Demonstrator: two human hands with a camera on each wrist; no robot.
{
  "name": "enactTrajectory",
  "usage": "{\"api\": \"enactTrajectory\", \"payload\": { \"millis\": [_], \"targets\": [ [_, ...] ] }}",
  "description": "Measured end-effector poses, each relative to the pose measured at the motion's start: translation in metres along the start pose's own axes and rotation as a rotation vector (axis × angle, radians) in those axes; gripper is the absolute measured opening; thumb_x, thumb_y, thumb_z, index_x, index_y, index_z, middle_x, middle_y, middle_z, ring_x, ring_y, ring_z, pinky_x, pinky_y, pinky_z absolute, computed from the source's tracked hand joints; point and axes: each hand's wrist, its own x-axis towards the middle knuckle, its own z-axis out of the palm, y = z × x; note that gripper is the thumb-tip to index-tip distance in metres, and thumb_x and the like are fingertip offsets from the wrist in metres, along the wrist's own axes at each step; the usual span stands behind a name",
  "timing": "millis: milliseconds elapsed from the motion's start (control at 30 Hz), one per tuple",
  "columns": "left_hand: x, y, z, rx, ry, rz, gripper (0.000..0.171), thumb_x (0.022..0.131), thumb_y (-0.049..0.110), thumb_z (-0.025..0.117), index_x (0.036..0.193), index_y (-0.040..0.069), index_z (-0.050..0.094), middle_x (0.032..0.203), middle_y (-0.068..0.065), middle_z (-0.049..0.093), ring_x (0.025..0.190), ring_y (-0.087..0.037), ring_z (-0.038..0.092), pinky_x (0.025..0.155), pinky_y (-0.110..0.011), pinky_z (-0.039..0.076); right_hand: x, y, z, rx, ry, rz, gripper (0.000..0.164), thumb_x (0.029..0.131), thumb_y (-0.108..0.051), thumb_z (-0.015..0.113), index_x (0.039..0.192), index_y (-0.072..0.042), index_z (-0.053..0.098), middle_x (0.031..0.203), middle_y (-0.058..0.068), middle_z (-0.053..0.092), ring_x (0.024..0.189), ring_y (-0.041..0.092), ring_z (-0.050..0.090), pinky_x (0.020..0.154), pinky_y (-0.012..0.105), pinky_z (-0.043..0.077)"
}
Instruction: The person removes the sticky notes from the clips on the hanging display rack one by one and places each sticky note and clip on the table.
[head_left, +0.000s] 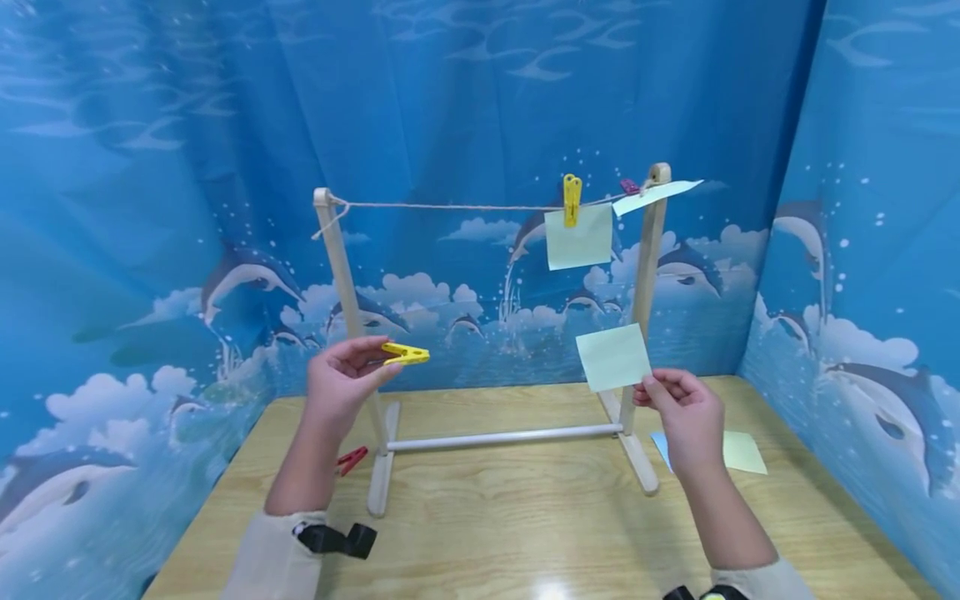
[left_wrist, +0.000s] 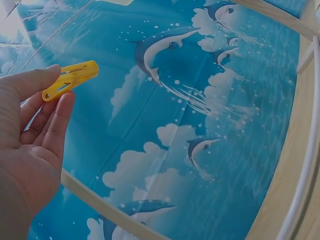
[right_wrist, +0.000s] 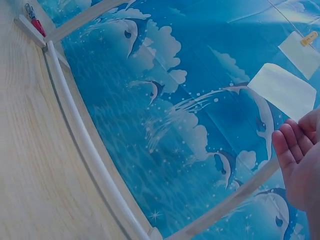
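Between thumb and fingers, my left hand (head_left: 345, 379) pinches a yellow clothespin (head_left: 406, 354) in front of the rack's left post. In the left wrist view the same yellow clothespin (left_wrist: 70, 81) points away from the fingertips. My right hand (head_left: 686, 417) pinches a pale green paper square (head_left: 615, 358) by its lower right corner, below the string (head_left: 450, 206). On the string hangs another pale green paper (head_left: 579, 242), clipped by a second yellow clothespin (head_left: 572, 200). A further paper (head_left: 658, 197) sticks out sideways by the right post, beside a purple clothespin (head_left: 628, 187).
The wooden rack has a left post (head_left: 341, 258), a right post (head_left: 647, 267) and a white lower bar (head_left: 502, 438). A red clothespin (head_left: 352, 460) lies on the table (head_left: 487, 517) by the left foot. More paper (head_left: 742, 452) lies behind the right forearm. A dolphin-print curtain (head_left: 450, 108) encloses the table.
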Motion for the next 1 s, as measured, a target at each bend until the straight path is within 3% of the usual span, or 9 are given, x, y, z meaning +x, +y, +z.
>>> {"api": "enactTrajectory", "payload": {
  "millis": [400,533,733,1000],
  "targets": [
    [-0.017,-0.013,-0.010,-0.046,0.078,-0.087,0.040,0.083,0.013,0.079,0.119,0.002,0.065,0.114,-0.009,0.068,0.103,-0.017,0.066,0.087,-0.025,0.053,-0.004,0.015,-0.018,0.011,0.071,-0.008,0.005,0.090,0.003,0.065,0.092,0.009,0.065,0.074,0.005,0.069,0.065,0.013,0.068,0.063,0.024,0.058],
    [-0.025,-0.021,-0.017,-0.025,0.128,-0.162,0.046,0.082,0.017,0.080,0.123,0.002,0.063,0.118,-0.008,0.067,0.106,-0.016,0.064,0.087,-0.023,0.052,-0.006,0.020,-0.027,0.003,0.088,0.007,0.003,0.091,0.003,0.065,0.091,0.005,0.066,0.073,0.004,0.069,0.064,0.012,0.068,0.063,0.025,0.058],
    [-0.032,-0.035,-0.024,0.037,0.143,-0.263,0.056,0.080,0.026,0.082,0.127,0.005,0.061,0.124,-0.007,0.065,0.111,-0.015,0.062,0.088,-0.021,0.051,-0.009,0.025,-0.038,0.014,0.147,0.057,0.003,0.090,0.004,0.065,0.091,0.002,0.067,0.073,0.005,0.069,0.064,0.013,0.068,0.064,0.025,0.058],
    [-0.042,-0.051,-0.029,0.056,0.196,-0.294,0.049,0.080,0.019,0.083,0.123,0.006,0.063,0.121,-0.007,0.066,0.107,-0.014,0.064,0.086,-0.021,0.052,-0.013,0.029,-0.051,0.012,0.194,0.094,0.003,0.091,0.004,0.064,0.089,0.002,0.066,0.073,0.004,0.070,0.064,0.013,0.068,0.064,0.024,0.058]
  ]
}}
